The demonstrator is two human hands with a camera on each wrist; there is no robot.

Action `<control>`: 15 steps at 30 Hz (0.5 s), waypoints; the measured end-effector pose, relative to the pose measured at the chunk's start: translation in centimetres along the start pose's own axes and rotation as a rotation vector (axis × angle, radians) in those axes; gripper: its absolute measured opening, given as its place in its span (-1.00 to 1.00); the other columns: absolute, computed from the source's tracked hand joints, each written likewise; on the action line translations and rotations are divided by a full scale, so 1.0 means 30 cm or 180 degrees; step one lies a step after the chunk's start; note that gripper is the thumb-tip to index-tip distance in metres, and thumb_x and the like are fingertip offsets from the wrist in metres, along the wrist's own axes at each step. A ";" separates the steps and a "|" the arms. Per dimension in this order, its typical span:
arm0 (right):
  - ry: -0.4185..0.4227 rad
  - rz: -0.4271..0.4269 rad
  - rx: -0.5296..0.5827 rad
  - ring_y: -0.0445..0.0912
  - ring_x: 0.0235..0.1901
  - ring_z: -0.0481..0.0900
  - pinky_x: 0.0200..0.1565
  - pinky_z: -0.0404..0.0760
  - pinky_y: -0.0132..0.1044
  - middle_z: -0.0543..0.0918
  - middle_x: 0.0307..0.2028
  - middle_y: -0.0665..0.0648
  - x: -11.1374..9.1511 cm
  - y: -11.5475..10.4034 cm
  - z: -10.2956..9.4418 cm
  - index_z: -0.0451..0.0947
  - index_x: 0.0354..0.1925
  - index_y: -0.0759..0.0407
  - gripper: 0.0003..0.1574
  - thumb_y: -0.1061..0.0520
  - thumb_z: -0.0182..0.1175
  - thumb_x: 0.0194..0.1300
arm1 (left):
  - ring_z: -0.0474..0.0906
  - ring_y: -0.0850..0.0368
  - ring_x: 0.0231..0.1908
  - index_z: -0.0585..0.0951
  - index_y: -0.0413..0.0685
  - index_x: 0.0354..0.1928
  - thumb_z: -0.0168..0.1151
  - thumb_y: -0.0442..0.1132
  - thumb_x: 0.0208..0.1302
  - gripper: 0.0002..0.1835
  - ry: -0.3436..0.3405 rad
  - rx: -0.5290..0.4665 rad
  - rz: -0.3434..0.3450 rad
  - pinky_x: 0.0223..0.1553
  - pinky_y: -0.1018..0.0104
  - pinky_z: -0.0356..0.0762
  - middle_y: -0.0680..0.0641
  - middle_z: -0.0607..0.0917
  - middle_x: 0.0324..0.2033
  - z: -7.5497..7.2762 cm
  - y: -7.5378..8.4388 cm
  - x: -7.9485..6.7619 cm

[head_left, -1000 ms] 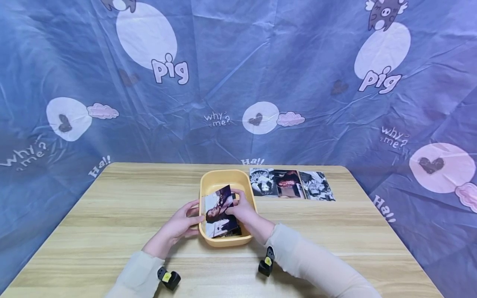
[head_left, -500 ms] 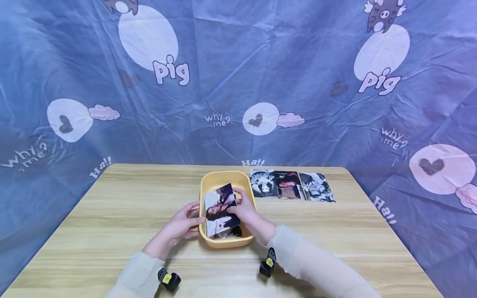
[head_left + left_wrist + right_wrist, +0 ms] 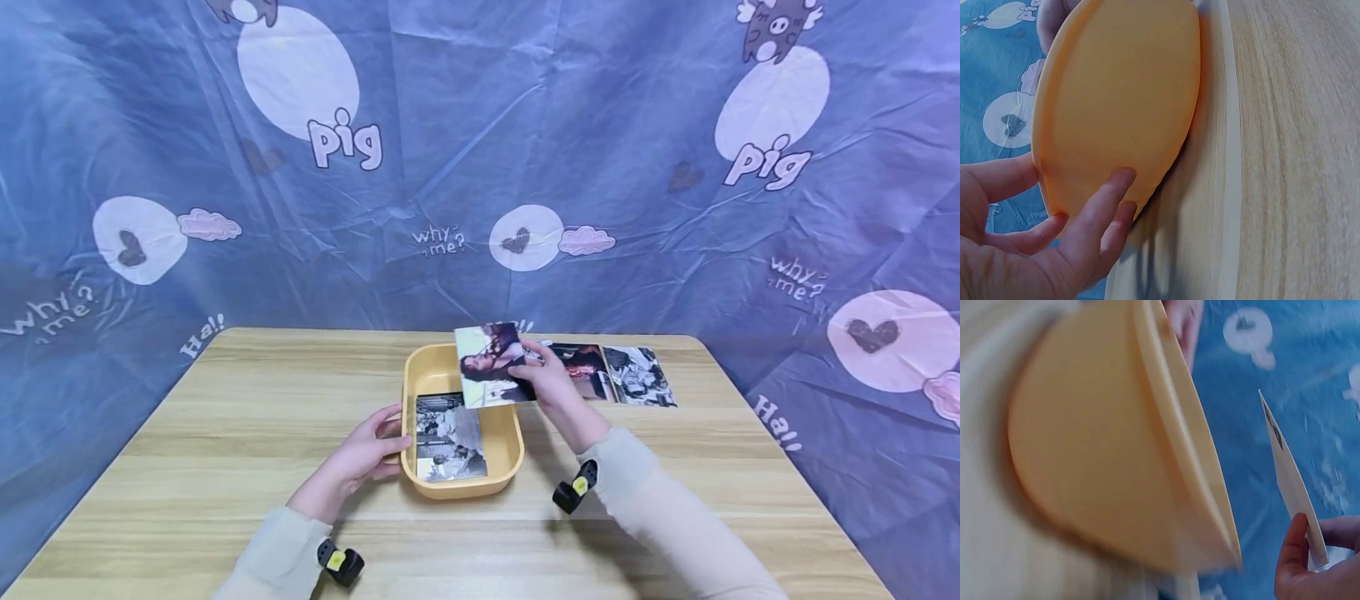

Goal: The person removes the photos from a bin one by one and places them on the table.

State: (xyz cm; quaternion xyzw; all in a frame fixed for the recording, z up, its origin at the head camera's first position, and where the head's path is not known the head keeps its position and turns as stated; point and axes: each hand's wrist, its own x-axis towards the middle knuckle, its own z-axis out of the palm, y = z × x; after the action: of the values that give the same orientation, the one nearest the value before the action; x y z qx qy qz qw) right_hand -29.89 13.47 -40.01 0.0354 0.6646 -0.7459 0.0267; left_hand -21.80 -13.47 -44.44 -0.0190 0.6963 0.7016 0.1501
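The left hand [image 3: 366, 452], fingers spread, touches the yellow bin's [image 3: 461, 491] left side; the right hand [image 3: 558, 382] pinches a color photo [image 3: 483, 377] above its far right corner.

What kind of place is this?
Probably a little tabletop work spot, maybe indoors, but I can't tell which room. A blue cloth printed with "pig" and "why me?" hangs behind a wood-grain table, with a yellow bin and photo prints on it.
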 end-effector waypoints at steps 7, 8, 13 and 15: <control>0.0428 0.0139 -0.0094 -0.33 -0.46 0.50 -0.40 0.61 -0.55 0.45 -0.17 0.03 0.066 -0.034 -0.188 0.13 0.42 0.30 -0.16 0.46 0.10 0.19 | 0.62 -0.19 -0.06 0.09 -0.24 0.46 0.09 -0.49 0.28 -0.28 -0.0005 -0.0011 0.0007 -0.13 0.01 0.73 -0.47 0.24 0.33 -0.002 -0.005 -0.004; 0.0481 0.0179 -0.0093 -0.33 -0.46 0.50 -0.40 0.62 -0.55 0.43 -0.16 0.04 0.072 -0.037 -0.222 0.11 0.43 0.29 -0.16 0.45 0.10 0.20 | 0.61 -0.19 -0.05 0.08 -0.24 0.46 0.08 -0.49 0.28 -0.28 -0.0013 -0.0012 0.0004 -0.12 0.01 0.73 -0.47 0.24 0.33 -0.002 -0.005 -0.004; 0.0716 0.0268 -0.0057 -0.37 -0.52 0.52 -0.42 0.61 -0.58 0.54 -0.40 -0.11 0.103 -0.051 -0.396 0.16 0.41 0.26 -0.20 0.39 0.12 0.24 | 0.62 -0.19 -0.06 0.10 -0.23 0.46 0.09 -0.49 0.28 -0.28 0.0012 -0.0006 -0.0017 -0.13 0.01 0.74 -0.46 0.25 0.33 0.003 -0.004 -0.004; 0.0738 0.0331 -0.0029 -0.35 -0.55 0.53 -0.45 0.61 -0.56 0.55 -0.53 -0.15 0.112 -0.054 -0.473 0.25 0.35 0.18 -0.29 0.36 0.14 0.25 | 0.62 -0.19 -0.05 0.10 -0.22 0.46 0.09 -0.48 0.28 -0.28 0.0015 0.0001 -0.0026 -0.13 0.01 0.73 -0.46 0.24 0.34 0.005 -0.005 -0.005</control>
State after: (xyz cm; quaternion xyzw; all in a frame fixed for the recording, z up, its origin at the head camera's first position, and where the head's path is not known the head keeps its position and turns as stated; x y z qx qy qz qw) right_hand -33.13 27.78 -40.33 0.1556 0.6638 -0.7314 -0.0115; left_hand -21.60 -13.35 -44.56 -0.0235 0.6968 0.7007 0.1514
